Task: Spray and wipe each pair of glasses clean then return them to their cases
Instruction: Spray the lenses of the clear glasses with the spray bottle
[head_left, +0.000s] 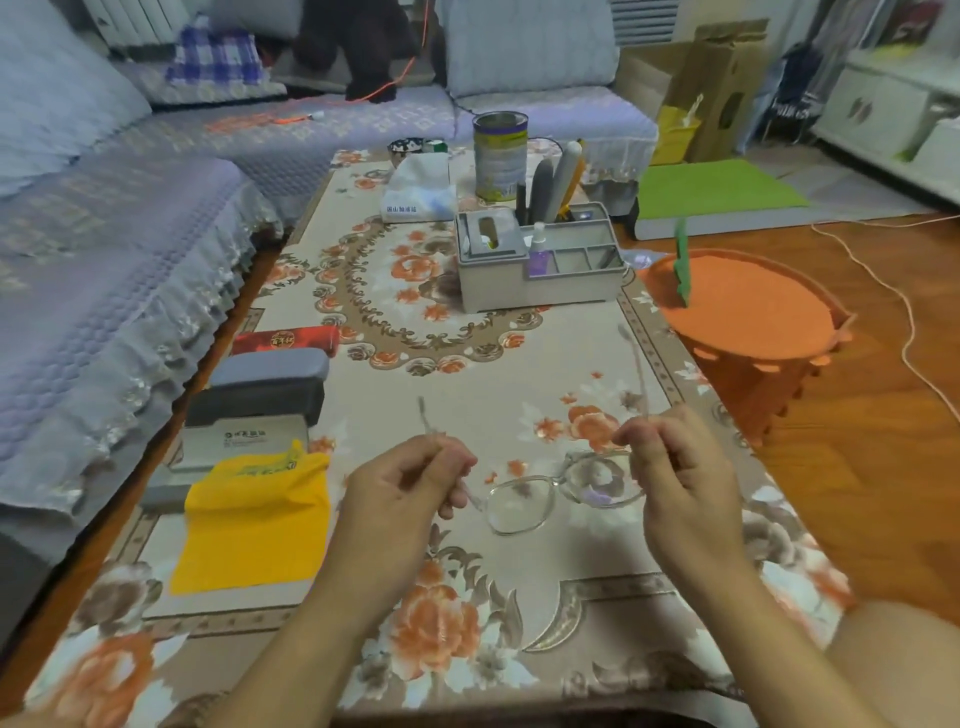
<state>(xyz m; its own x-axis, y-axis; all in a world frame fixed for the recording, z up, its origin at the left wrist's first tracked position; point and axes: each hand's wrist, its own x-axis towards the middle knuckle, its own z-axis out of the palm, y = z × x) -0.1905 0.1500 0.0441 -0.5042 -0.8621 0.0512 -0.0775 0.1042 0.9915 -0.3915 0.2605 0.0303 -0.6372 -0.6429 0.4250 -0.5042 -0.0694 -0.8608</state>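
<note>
The long worktop (519, 364), covered in a beige cloth printed with orange flowers, carries everything. Toward its far half stands a grey plastic desk organiser (540, 260) with a small spray bottle with a purple base (539, 254) upright in one compartment. Along the left edge lie a stack of dark grey hard glasses cases (265, 384), a red case (285, 340) beyond them, and nearer, a flat yellow wiping cloth (254, 525) lying just in front of an open grey-and-white case (244, 439).

Held above the near middle of the worktop are the clear-framed glasses with thin pale temple arms (550, 488). The left hand (405, 488) is curled with its fingertips pinching the left temple near the hinge; the right hand (675, 467) is curled likewise, pinching the right temple near its hinge. Both temples stand spread, pointing away from the person.

The glasses look very light, stiff at the rims but springy and easily bent in the slender arms, and the lenses would smear or scratch under fingers. Holding at the hinges or rim edges, as now, seems soundest; once sprayed the frame will likely turn slippery, so the cloth should take the lens while one hand keeps the rim.
</note>
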